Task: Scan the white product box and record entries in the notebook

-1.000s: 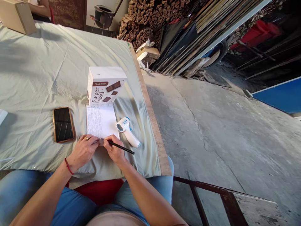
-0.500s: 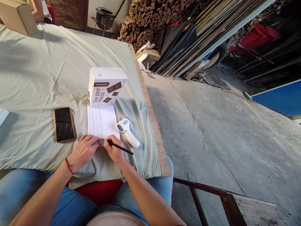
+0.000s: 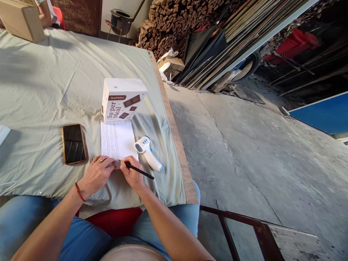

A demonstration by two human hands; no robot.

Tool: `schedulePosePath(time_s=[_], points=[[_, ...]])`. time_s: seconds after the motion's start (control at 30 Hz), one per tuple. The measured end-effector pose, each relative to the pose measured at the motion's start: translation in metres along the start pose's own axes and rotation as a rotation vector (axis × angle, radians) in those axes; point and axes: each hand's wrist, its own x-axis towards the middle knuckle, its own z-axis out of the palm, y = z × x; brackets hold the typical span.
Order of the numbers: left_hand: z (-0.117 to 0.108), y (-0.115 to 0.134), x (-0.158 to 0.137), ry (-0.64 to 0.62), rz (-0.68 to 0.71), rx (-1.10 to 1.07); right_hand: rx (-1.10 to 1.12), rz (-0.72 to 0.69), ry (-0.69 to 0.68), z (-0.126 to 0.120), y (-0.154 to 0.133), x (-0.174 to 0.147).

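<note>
A black pen (image 3: 141,172) is pinched in my right hand (image 3: 132,173), its tip touching the lower part of a white notepad (image 3: 125,141). Dense rows of handwriting fill the left part of the page; the right part is blank. My left hand (image 3: 99,171) rests on the notepad's lower left edge, its fingers lying on the paper and holding nothing. A white and blue infrared thermometer (image 3: 149,154) lies just right of the notepad. Behind the page stands a white NutriMotion box (image 3: 123,99), upright. To the left is a phone (image 3: 74,144) in a brown case.
A pale cloth covers the table (image 3: 54,108), whose bare wooden edge (image 3: 176,145) runs along the right. At the far left a cardboard box (image 3: 23,21) stands before another person's arm (image 3: 45,14). Stacked firewood (image 3: 174,25) and leaning boards (image 3: 244,40) stand beyond.
My right hand and the pen tip have shifted very slightly to the right along the page. The other person's arm at the far left has moved a little. My left hand stays put.
</note>
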Motion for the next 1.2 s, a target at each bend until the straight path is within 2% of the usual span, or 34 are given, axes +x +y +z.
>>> schedulePosePath(time_s=[0.4,0.73,0.93,1.2], points=[[-0.0008,-0.0005,0.0002,-0.039,-0.008,0.005,-0.01,-0.011,-0.026,-0.0015,-0.0002,0.0008],[0.0002,-0.0005,-0.0001,-0.023,-0.002,-0.007,-0.013,0.031,-0.016,-0.0002,0.0014,-0.0014],[-0.0012,0.0001,-0.0003,-0.016,-0.002,-0.006,0.009,0.057,0.048,0.0001,0.0016,-0.0026],[-0.0009,0.0001,0.0009,-0.003,0.009,0.001,0.004,0.046,0.022,0.0002,0.0013,-0.0012]])
